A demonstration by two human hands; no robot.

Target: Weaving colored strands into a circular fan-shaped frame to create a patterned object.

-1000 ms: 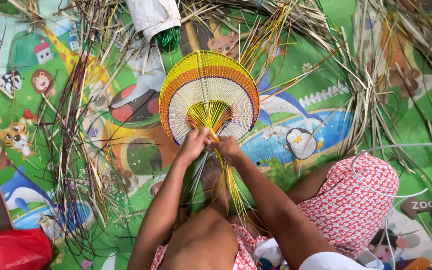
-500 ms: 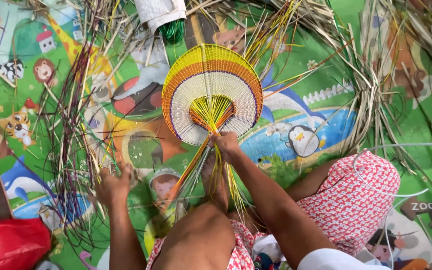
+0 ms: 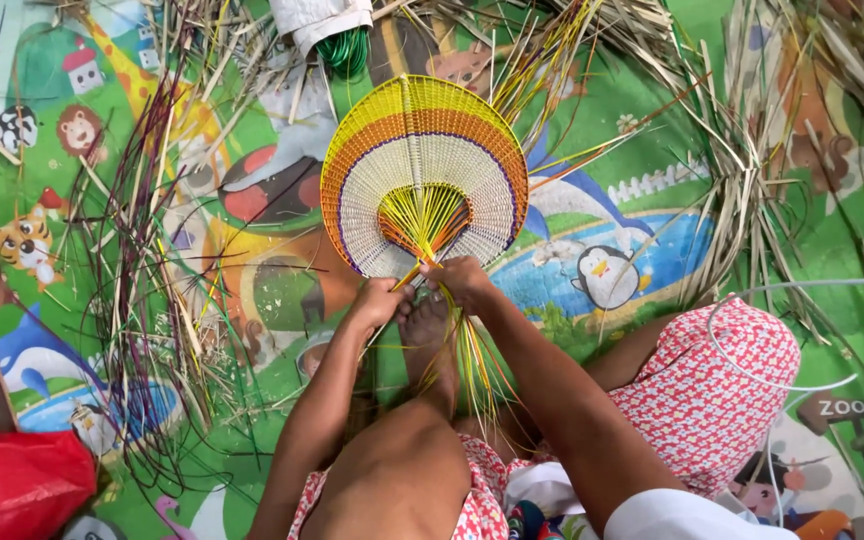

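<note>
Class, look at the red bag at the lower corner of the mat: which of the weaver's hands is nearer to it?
Left. The left hand is at the woven fan's base, on the side toward the red bag. The right hand grips the fan's base strands, farther away.

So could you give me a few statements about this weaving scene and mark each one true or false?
1. Both hands meet at the base of the woven fan. True: the left hand and right hand sit where its strands gather.
2. The fan is plain white all over. False: it has yellow, orange and purple bands around a pale middle.
3. The floor mat shows cartoon animals. True.
4. The red bag lies at the upper right. False: it lies at the lower left.
5. A bare foot rests below the fan. True.
</note>
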